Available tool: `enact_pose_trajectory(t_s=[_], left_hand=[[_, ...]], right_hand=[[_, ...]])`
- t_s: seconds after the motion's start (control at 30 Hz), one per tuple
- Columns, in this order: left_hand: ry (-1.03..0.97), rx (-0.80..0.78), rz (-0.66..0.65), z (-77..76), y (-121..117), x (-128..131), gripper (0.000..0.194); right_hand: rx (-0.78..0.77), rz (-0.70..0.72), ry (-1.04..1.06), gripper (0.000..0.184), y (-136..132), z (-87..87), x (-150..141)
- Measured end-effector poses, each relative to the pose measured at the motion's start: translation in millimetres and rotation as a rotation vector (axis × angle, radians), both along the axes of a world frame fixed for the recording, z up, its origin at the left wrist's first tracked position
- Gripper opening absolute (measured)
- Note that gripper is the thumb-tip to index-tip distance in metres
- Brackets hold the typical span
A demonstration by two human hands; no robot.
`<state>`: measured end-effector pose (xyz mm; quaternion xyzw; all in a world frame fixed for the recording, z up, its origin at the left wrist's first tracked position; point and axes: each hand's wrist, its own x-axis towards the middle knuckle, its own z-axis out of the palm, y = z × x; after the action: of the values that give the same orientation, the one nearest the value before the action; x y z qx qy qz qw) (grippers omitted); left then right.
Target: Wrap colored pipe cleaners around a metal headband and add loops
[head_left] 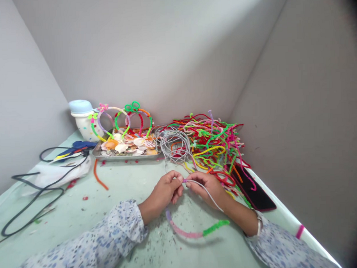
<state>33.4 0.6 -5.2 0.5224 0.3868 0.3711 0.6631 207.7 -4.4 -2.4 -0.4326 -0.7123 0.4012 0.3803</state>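
Near the middle of the table, my left hand (168,190) and my right hand (208,187) are close together with fingertips pinched. Between them runs a thin grey wire (208,192) with a short purple fuzzy piece (185,181) on it. Both hands grip there, the left at the purple piece and the right just beside it. The wire curves down toward my right wrist. Below the hands is a curved pipe-cleaner strip (189,234), purple, pink and green; whether it joins the wire I cannot tell.
A metal tray (128,157) of shells holds up several pipe-cleaner headbands (148,115). Beside it lie a wire coil (175,146) and a heap of pipe cleaners (208,135). A dark phone (258,191) is at right; a white jar (86,123) and black cable (48,188) are at left.
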Motion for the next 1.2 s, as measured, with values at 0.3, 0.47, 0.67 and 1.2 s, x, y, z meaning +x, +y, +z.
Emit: enact_pose_trajectory(t_s=[0.3,0.47,0.67,1.2], left_hand=[[0.036,0.037,-0.042,-1.3,-0.9,-0.6,0.025],[0.055,0.022,-0.069,-2.6,0.0,0.0,0.025],[0.056,0.002,-0.075,-1.5,-0.1,-0.9,0.027],[0.068,-0.022,-0.177,2.6,3.8,-6.0,0.026]], right_hand=[[0.044,-0.033,-0.030,0.010,-0.7,1.1,0.6],[0.038,-0.005,-0.022,0.010,-1.2,-0.9,2.1],[0.104,0.038,-0.088,0.008,-1.6,2.3,5.3],[0.527,0.169,-0.364,0.013,0.6,3.7,14.7]])
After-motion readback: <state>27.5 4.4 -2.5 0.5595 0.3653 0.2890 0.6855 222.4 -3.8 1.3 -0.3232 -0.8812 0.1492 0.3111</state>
